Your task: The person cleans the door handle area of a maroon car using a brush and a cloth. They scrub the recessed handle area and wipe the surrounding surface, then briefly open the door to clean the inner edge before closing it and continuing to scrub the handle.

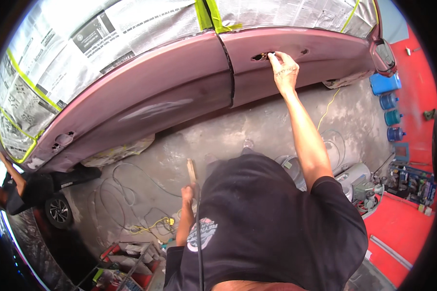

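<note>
My right hand [285,69] reaches up to the car door [296,46], its fingers pinched at the dark handle opening [260,57]. What they hold there, if anything, is too small to make out. The door has a dull reddish-pink, sanded-looking surface, with a smaller hole [304,52] right of my hand. Low at my left side, my left hand [188,193] is closed around a long, flat beige block [192,170], which points away from me over the floor. A pale patch [155,109] marks the other door panel [179,72], left of the door gap.
Newspaper [145,24] and yellow-green tape [204,14] cover the windows. Hoses [116,194] and a yellow cord [153,227] lie on the concrete floor. Right stand a grey compressor [354,179] and water jugs [392,116]. Another person [22,189] works at far left.
</note>
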### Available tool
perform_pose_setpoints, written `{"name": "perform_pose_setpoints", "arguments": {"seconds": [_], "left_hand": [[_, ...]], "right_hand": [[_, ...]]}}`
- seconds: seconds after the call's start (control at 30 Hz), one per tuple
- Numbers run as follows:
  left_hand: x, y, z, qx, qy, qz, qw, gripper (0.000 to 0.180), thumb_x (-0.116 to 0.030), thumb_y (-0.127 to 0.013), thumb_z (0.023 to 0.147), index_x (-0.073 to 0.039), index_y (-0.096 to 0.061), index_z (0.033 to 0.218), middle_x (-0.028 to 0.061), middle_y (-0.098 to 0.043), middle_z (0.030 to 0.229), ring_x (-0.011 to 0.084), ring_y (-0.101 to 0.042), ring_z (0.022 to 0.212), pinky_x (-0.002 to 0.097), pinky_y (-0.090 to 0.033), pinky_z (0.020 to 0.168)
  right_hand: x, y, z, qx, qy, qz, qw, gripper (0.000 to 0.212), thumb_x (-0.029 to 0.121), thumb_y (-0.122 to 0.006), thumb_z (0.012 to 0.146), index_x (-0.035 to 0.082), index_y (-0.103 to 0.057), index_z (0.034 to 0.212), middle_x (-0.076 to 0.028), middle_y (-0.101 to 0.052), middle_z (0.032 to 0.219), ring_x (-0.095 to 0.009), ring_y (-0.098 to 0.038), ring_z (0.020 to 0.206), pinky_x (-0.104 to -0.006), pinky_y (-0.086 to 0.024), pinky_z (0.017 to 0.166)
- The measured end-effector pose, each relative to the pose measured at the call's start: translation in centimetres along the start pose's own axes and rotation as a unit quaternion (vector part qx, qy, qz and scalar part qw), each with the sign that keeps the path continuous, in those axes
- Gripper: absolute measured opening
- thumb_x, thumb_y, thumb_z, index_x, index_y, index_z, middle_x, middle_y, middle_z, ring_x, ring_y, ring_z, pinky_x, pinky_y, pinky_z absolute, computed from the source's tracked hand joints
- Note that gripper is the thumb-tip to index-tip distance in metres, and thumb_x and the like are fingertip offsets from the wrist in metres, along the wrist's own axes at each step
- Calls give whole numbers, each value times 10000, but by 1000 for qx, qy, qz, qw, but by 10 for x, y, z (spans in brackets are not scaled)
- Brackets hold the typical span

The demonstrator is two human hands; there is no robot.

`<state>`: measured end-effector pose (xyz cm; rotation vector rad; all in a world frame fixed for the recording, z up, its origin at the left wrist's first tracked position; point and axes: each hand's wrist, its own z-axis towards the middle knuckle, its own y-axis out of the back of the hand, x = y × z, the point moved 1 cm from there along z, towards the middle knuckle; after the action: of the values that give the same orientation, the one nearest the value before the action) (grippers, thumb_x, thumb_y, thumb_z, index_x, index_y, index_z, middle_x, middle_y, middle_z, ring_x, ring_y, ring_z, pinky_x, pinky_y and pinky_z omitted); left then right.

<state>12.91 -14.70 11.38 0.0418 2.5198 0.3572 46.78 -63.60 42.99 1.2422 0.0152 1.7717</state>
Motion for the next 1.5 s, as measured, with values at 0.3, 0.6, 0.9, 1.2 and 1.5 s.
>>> {"name": "perform_pose_setpoints", "arguments": {"seconds": [0.3,0.6,0.9,1.2,1.5], "left_hand": [[5,23,22,-2,20,-77,997,213,-164,-679,918,45,-709,940,121,-679,735,199,-601,590,360,-465,537],[-9,31,36,-2,-5,-64,998,190,-109,-641,929,46,-713,843,126,-671,684,206,-616,580,365,-483,537],[0,43,45,0,4,-70,998,172,-115,-668,920,51,-707,897,125,-672,720,222,-624,598,368,-501,560],[-18,44,21,-25,10,-32,999,198,-132,-684,905,65,-712,904,116,-685,765,208,-635,639,365,-498,568],[-47,25,0,-11,-32,16,999,200,-111,-683,875,56,-731,974,111,-696,799,200,-624,643,351,-469,539]], "right_hand": [[16,0,5,62,-116,59,990,286,244,-760,876,1,-736,1025,-118,-718,759,-155,-665,629,-314,-530,656],[-2,-6,-4,103,-159,133,973,332,261,-705,948,22,-711,1178,-33,-681,769,-71,-607,583,-221,-481,536],[-11,-14,-7,66,-71,26,995,242,265,-621,996,76,-719,1111,-88,-664,670,-199,-639,564,-324,-491,532],[-12,-18,3,53,89,-216,971,240,235,-597,972,53,-600,815,-208,-640,707,-429,-655,713,-509,-506,626],[-17,-24,4,52,38,-149,987,246,234,-571,975,52,-613,814,-139,-627,626,-337,-645,609,-429,-487,609]]}}
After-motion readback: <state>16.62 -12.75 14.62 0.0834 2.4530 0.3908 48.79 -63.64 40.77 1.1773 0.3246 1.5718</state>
